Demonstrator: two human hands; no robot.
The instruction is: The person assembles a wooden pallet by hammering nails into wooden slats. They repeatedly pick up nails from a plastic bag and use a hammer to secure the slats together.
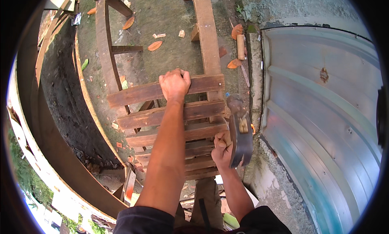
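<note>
"Brown, weathered wood all over the head view: a slatted wooden frame (206, 109), right in front of the person, slats running crosswise, over the ground. Anyone make out what the hands are up to?"

"Yeah. Left hand (175, 85) is on the farthest slat (204, 84), fingers clenched over it, knuckles up. Can't see how far they wrap underneath. That forearm reaches straight across the nearer slats."

"And the right hand (222, 149)?"

"Fingers curled tight around the handle of a claw hammer (242, 149), near the right ends of the slats. Most of the handle is hidden, but pale wood shows in the top of the head. Claw end points back toward the person, the rounded end away. Can't tell how high it is above the frame."

"What's holding the slats up?"

"Two long rails, a right rail (207, 43) and a left rail (104, 43), both stretching away past the farthest slat. Between them it's mossy ground (170, 19) with a few orange-brown leaves (155, 45)."

"And that big shiny thing on the right?"

"Ribbed metal panel (324, 112), greyish blue with a rusty spot, set beside a rough concrete edge (256, 68)."
</note>
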